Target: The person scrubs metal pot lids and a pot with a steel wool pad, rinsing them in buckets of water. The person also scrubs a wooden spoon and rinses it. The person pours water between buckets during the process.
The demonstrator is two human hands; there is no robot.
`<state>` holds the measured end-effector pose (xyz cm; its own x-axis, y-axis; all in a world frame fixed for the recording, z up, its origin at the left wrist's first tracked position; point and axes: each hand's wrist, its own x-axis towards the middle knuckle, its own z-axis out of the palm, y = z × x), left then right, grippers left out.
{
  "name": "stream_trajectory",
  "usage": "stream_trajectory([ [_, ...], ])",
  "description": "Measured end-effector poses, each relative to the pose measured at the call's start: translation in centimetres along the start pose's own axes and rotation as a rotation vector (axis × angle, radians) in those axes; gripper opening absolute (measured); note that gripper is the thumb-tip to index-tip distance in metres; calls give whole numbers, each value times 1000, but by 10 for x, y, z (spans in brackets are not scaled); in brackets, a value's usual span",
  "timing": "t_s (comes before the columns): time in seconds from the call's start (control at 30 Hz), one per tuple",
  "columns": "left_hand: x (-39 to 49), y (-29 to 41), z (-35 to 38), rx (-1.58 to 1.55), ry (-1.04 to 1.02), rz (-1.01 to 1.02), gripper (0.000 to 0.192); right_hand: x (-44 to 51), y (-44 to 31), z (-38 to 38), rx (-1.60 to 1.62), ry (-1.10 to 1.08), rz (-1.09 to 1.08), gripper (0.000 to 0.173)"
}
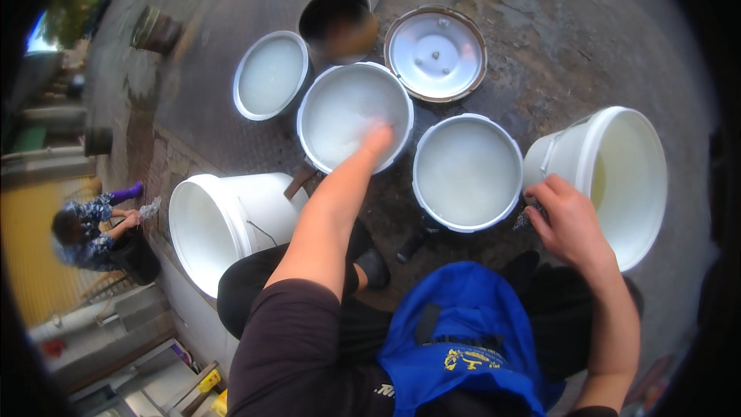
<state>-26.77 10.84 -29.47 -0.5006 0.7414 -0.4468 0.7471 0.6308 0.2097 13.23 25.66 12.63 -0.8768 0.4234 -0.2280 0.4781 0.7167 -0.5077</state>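
Observation:
My left hand [377, 138] reaches into the middle metal pot [307, 145], which holds cloudy water. Its fingers are blurred and partly under the liquid, so whether they grip anything is hidden. My right hand [564, 226], fingers curled, holds a dark steel wool scrubber [523, 219] beside a white plastic bucket [634, 185] with some yellowish liquid inside. Between my hands stands a second metal pot [469, 171], also filled with cloudy water. A round metal lid [434, 58] lies upside down beyond the pots.
A smaller pot [273, 75] of cloudy water and a dark-walled pot [324, 8] stand farther off. Another white bucket [263, 202] is at my left knee. A person [87, 231] sits at far left, holding clear plastic over a black bucket [136, 258]. The ground looks wet.

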Motion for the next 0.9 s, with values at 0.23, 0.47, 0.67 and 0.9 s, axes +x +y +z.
stream_trajectory([
  [0.23,-33,-34,-60,-962,262,-59,27,-4,1,2,-22,-4,-57,20],
  [0.47,-91,-27,-160,-1465,-116,-221,18,-11,-8,2,-3,32,-129,18],
  [0.67,-106,-37,-184,-1275,-132,-293,23,-11,-13,-2,-27,37,-142,19],
  [0.9,-36,-82,-309,-1750,-256,-132,38,-9,-13,7,-38,-10,-135,19],
])
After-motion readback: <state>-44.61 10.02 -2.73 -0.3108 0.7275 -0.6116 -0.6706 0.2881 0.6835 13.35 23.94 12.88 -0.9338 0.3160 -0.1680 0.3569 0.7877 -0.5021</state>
